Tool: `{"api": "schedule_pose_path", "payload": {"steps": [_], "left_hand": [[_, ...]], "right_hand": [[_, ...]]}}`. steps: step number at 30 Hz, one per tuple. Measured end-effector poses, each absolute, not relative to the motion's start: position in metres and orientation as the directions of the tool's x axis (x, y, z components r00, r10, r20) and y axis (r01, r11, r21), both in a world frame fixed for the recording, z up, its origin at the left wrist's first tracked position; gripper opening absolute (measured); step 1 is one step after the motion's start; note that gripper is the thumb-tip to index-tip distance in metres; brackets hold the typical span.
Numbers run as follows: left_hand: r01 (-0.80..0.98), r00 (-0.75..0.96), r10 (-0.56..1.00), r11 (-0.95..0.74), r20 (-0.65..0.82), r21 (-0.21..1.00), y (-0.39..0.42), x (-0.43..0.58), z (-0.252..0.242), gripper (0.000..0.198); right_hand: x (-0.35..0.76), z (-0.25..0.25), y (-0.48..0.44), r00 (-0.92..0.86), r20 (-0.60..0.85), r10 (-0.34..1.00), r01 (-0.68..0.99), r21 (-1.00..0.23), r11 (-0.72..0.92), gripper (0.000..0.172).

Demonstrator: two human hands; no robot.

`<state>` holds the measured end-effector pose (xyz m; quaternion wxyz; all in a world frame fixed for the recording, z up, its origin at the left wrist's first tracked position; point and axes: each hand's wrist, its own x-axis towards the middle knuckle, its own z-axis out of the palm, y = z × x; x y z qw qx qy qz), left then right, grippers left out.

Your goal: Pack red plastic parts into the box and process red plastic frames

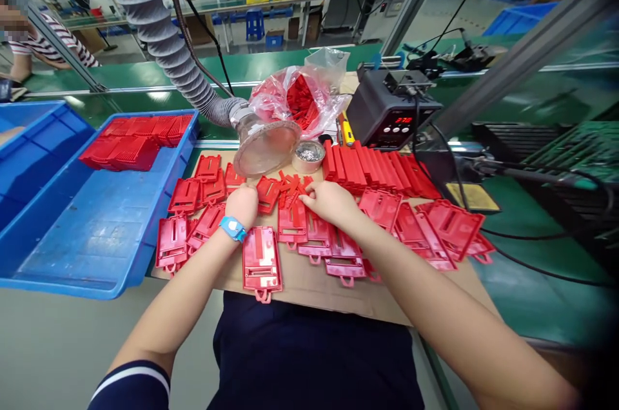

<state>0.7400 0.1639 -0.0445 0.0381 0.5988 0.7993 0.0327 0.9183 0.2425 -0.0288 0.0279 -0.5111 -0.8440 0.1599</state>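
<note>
My right hand (329, 200) reaches into a loose pile of small red plastic strips (291, 187), thumb and forefinger pinched together on a strip. Left of the pile, my left hand (243, 205) is closed like a fist among red plastic plates, with a blue band (233, 228) on its wrist. Its fingertips are hidden, so anything in them cannot be made out. Nearest my body lies a slotted red plate (262, 260) with a small loop at its lower end. More such red plates (316, 236) overlap under my right wrist.
A blue bin (82, 236) holding stacked red parts stands left. A grey fume duct (265, 146) hangs over the cardboard. Behind are a bag of red pieces (302, 100), a round tin (308, 155) and a soldering station (391, 110). A row of red pieces (372, 168) stands right of the tin.
</note>
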Motion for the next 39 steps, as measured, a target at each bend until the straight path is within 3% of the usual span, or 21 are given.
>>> {"api": "schedule_pose_path", "payload": {"steps": [6,10,14,17,23,28,30,32,35,39], "left_hand": [[0.925,-0.326,0.945,0.327,-0.036,0.192,0.164,0.736,-0.044,0.030],[0.884,-0.374,0.924,0.382,-0.083,0.268,0.167,0.735,-0.052,0.019],[0.816,-0.424,0.903,0.415,-0.071,0.402,0.167,0.732,-0.047,0.018],[0.743,-0.448,0.892,0.405,-0.053,0.532,0.166,0.727,-0.037,0.023],[0.483,-0.456,0.885,0.331,-0.089,0.811,0.152,0.725,-0.024,0.023],[0.142,-0.402,0.891,0.286,-0.209,0.948,0.111,0.764,-0.017,0.024],[-0.219,-0.284,0.915,0.230,-0.287,0.948,0.097,0.786,-0.017,0.034],[-0.448,-0.202,0.940,0.160,-0.274,0.879,0.088,0.803,-0.018,0.041],[-0.530,-0.207,0.955,0.074,-0.214,0.845,0.082,0.818,-0.023,0.048],[-0.543,-0.213,0.959,0.044,-0.188,0.839,0.078,0.823,-0.031,0.052]], "right_hand": [[0.930,-0.022,0.249,-0.402,-0.081,0.912,0.814,-0.488,0.316,0.021],[0.952,-0.008,0.234,-0.368,0.001,0.930,0.745,-0.599,0.295,0.031],[0.966,-0.005,0.209,-0.325,0.060,0.944,0.362,-0.914,0.183,0.035],[0.969,-0.005,0.195,-0.322,0.020,0.947,0.159,-0.984,0.075,0.035],[0.973,0.000,0.184,-0.347,0.011,0.938,0.097,-0.994,0.047,0.035],[0.966,0.001,0.174,-0.355,0.026,0.934,0.073,-0.996,0.056,0.033],[0.958,0.000,0.167,-0.339,0.152,0.928,0.147,-0.966,0.212,0.024],[0.949,-0.005,0.160,-0.333,0.376,0.865,0.236,-0.855,0.462,0.015],[0.939,-0.014,0.153,-0.371,0.635,0.677,0.276,-0.621,0.733,0.022],[0.935,-0.024,0.152,-0.424,0.733,0.531,0.240,-0.474,0.847,0.033]]}}
